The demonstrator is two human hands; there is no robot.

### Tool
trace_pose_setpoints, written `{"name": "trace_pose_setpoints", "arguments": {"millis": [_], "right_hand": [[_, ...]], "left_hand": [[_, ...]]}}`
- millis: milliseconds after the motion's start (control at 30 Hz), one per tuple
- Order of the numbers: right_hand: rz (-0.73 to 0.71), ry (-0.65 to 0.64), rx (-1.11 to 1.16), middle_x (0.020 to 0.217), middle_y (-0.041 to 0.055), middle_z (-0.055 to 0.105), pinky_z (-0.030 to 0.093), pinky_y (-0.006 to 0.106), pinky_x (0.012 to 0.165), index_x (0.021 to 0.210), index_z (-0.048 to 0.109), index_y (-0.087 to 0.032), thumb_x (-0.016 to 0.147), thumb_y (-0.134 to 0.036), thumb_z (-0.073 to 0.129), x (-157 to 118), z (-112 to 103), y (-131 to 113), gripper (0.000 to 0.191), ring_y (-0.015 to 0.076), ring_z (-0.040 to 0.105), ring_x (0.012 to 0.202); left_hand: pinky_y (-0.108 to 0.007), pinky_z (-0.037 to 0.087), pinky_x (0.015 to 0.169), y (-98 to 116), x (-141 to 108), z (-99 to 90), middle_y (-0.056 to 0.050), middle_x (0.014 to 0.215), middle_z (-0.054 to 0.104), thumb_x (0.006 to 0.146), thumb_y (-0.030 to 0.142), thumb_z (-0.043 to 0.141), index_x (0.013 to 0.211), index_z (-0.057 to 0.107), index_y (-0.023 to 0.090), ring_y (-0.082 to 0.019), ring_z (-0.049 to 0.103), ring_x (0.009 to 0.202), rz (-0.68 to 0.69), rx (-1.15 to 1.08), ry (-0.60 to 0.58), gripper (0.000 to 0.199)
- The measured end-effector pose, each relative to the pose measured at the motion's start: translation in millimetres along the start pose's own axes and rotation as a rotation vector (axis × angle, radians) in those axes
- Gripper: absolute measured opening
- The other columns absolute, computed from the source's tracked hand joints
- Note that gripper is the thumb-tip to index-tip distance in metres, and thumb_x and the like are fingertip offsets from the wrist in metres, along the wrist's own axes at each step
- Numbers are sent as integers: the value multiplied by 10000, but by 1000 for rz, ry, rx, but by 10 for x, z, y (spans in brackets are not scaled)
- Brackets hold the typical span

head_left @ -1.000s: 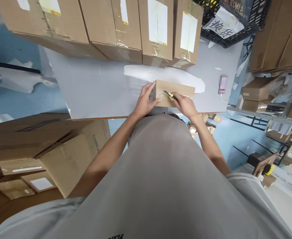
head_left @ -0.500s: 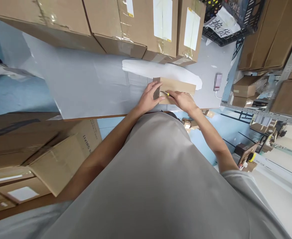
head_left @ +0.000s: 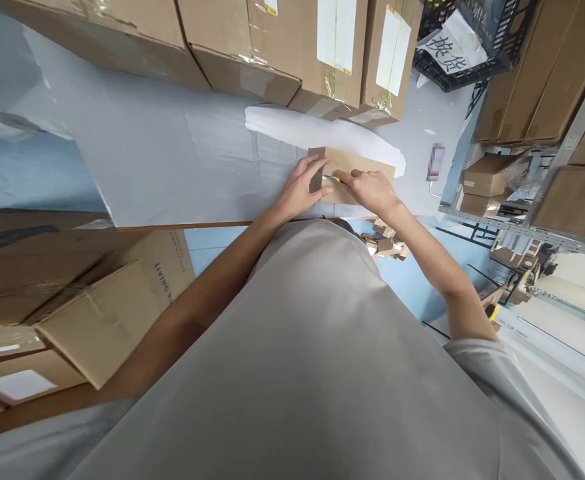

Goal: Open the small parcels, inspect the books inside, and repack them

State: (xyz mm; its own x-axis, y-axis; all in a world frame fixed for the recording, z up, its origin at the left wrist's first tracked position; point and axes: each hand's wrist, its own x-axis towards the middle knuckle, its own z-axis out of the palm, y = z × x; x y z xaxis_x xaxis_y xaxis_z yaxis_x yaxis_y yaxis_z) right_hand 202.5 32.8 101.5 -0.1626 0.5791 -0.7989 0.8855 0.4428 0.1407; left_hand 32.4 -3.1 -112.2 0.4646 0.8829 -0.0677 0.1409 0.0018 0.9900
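Note:
A small brown cardboard box (head_left: pixel 360 161) lies on the grey table close to its front edge. My left hand (head_left: pixel 298 189) braces the box's left end, fingers at the far corner and thumb along the near side. In my right hand (head_left: pixel 372 191) is a utility knife (head_left: pixel 337 179) with a bit of yellow showing, and most of its handle is covered by the fingers. The blade points left at the box's top, near the left end. Whether it has gone into the cardboard is too small to tell.
Large taped cartons (head_left: pixel 277 57) line the table's back, with a white sheet (head_left: pixel 282 127) in front of them. A phone on a cable (head_left: pixel 436 162) lies at the right, below a black crate (head_left: pixel 447 81). More cartons (head_left: pixel 97 313) stand at the lower left.
The knife tip and my right hand have shifted slightly with respect to the box. My left hand keeps its place on the end. The whole view has moved a little.

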Motion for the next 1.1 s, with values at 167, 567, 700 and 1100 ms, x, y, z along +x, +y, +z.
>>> {"name": "trace_pose_setpoints", "arguments": {"millis": [167, 567, 700, 1100], "right_hand": [[-38, -12, -28, 1379, 252, 799, 524, 441, 962, 1678, 546, -185, 1217, -215, 325, 23, -77, -27, 513, 366, 803, 1183], [-84, 29, -29, 1312, 261, 831, 511, 442, 959, 1619, 645, -165, 1175, -131, 356, 2, 175, 355, 531, 366, 804, 1193], [-37, 12, -23, 1243, 282, 843, 499, 458, 965, 1548, 711, -128, 1163, -149, 384, -92, 382, 702, 506, 386, 798, 1204], [-78, 39, 137, 1307, 272, 826, 484, 474, 939, 1557, 702, -181, 1223, -337, 382, -293, 1241, 1825, 488, 403, 794, 1164]], "left_hand": [[-575, 465, 1378, -17, -25, 1, -173, 1743, 525, 997, 809, 739, 1750, 547, 300, -415, 504, 1655, -5, 20, -1, 929], [-544, 528, 1314, 112, -80, 3, -177, 1690, 592, 1037, 785, 686, 1765, 523, 277, -386, 590, 1556, -26, 51, 47, 902], [-522, 569, 1269, 196, -93, 1, -161, 1697, 595, 1022, 792, 703, 1747, 542, 309, -383, 597, 1554, -74, 62, 78, 885], [-532, 570, 1277, 369, -57, 435, -90, 1746, 595, 1081, 750, 595, 1723, 538, 406, -368, 572, 1609, -281, 204, 324, 732]]}}
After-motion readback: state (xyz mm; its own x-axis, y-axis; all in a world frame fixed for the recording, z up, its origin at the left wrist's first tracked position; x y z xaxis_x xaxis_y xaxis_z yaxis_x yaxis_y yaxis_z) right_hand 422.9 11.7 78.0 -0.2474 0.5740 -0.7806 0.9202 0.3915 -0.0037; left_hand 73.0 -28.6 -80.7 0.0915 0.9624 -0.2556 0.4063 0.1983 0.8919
